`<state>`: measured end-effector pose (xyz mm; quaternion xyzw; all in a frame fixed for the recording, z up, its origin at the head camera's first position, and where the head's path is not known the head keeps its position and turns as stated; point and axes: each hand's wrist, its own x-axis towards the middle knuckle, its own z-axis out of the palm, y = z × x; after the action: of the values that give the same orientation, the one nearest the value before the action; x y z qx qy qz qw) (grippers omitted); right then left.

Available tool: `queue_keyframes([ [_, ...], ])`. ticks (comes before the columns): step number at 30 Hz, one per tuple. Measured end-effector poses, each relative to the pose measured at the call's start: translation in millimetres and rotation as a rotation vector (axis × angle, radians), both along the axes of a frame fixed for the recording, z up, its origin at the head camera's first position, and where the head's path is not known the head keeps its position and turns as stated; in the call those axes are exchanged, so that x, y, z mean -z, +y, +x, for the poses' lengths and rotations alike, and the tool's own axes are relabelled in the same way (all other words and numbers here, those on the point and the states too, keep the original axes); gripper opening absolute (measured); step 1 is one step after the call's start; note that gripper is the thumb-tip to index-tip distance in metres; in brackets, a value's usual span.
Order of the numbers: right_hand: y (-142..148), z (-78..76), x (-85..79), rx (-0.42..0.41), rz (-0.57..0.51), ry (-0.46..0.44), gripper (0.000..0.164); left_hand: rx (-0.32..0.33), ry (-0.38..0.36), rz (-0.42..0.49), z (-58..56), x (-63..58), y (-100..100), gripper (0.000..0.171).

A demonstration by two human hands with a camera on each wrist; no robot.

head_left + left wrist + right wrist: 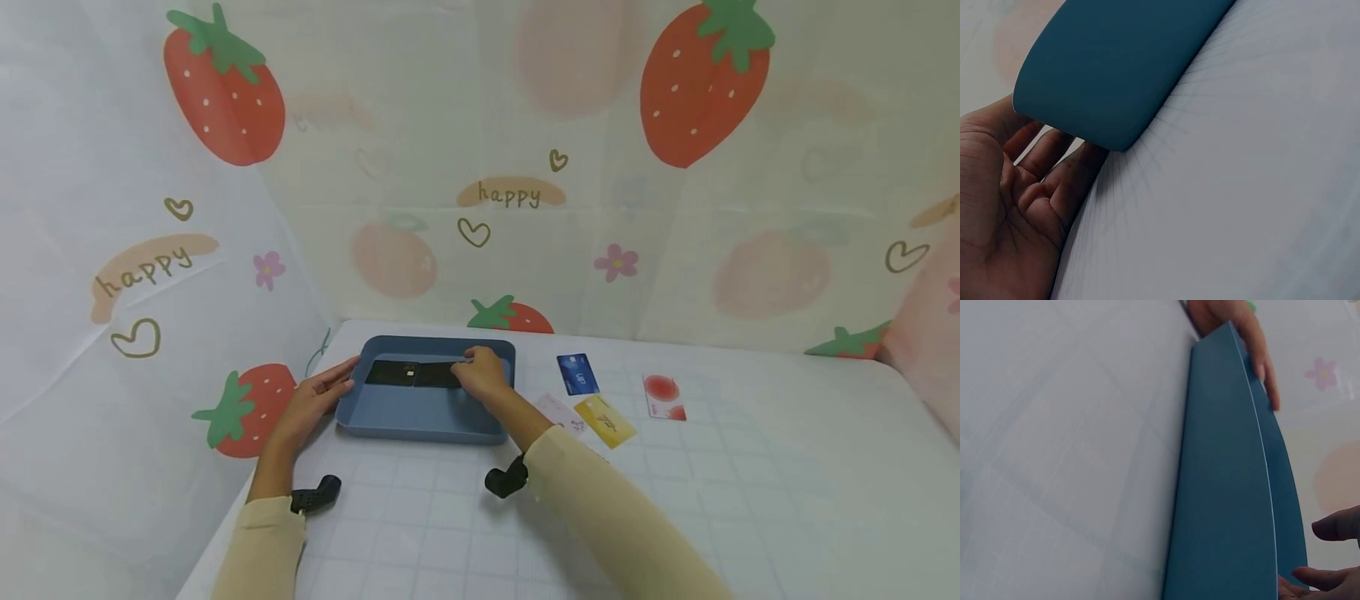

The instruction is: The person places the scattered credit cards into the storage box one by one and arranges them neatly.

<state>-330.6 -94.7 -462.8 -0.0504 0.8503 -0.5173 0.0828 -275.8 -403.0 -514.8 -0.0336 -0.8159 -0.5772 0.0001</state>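
2 black cards end to end in the blue tray [423,436]
Left hand [311,408], fingers loosely extended, touches the tray's left end; right hand [486,379] is at the right black card [435,375], though whether it pinches, I cannot tell. Light fingertip pressure should square it against the left black card [388,372] without overlap; a steady tray helps.

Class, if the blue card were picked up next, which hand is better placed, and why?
Probably the right hand: it is over the right part of the tray, the side where the blue card lies. The left hand is at the opposite end, farther from that card.
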Motion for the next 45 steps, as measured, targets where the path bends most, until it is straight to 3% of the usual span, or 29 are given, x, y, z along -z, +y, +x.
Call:
queue_keyframes([
  [13, 8.4, 6.8, -6.4, -0.031, -0.009, -0.004, 0.047, -0.009, -0.011, -0.025, 0.9, -1.7, 1.8, 0.054],
  [35, 21.0, 35.1, -34.6, -0.219, -0.099, 0.032, 0.026, -0.008, 0.000, -0.018, 1.2, -5.4, 0.1, 0.054],
  [45, 37.5, 46.8, -42.6, -0.288, -0.069, 0.106, 0.022, -0.015, -0.006, -0.047, 3.0, -1.5, 0.4, 0.056],
])
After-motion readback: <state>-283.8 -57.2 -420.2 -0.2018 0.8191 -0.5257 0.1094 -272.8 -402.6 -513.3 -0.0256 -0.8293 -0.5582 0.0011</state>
